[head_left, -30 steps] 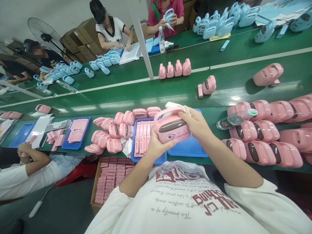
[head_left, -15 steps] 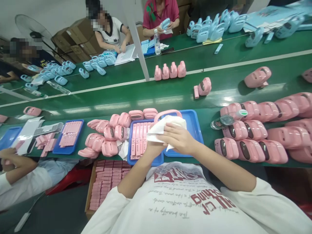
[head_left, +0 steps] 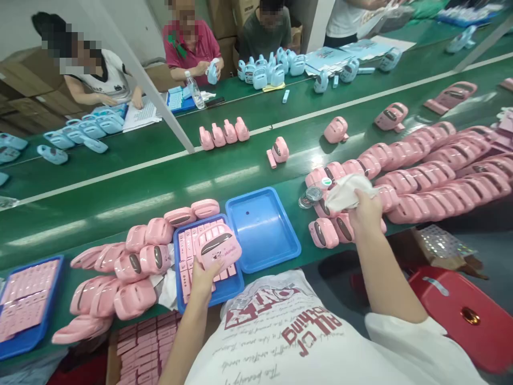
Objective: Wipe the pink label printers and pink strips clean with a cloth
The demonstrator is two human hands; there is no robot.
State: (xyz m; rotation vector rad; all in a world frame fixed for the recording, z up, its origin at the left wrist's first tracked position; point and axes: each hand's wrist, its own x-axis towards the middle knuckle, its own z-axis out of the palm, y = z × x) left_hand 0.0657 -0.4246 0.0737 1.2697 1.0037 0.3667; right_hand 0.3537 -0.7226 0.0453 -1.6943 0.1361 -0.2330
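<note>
Two hands: the left hand [head_left: 204, 275] and right hand [head_left: 366, 211] are well apart, over the near part of the green bench [head_left: 296, 212].
Red stool: the shiny red stool [head_left: 460, 321] is low down on the right.
Brown box: the brown box [head_left: 113, 353] is under the bench edge, packed with pink bars.
Left grip: closed on the bottom side of a pink case [head_left: 224, 252], with its dark window facing up.
Pink case: it is above the left blue tray [head_left: 232, 291], which has rows of small pink bars.
Right blue tray: the other blue tray [head_left: 264, 230] is just beside it.
Right grip: pinched shut on a white cloth [head_left: 342, 193], which hangs over some pink cases.
Left bunch: more pink cases [head_left: 134, 299] lie close together, with crumpled white paper [head_left: 167, 289] by them.
Bottle: a clear bottle [head_left: 310, 197] leans near the cloth.
Right rows: lots of pink cases [head_left: 433, 206] sit in long lines.
Middle: four little pink cases [head_left: 229, 130] stand in a row.
Far side: people [head_left: 192, 45] sit by blue cases [head_left: 260, 77]; one holds a blue case [head_left: 212, 72].
</note>
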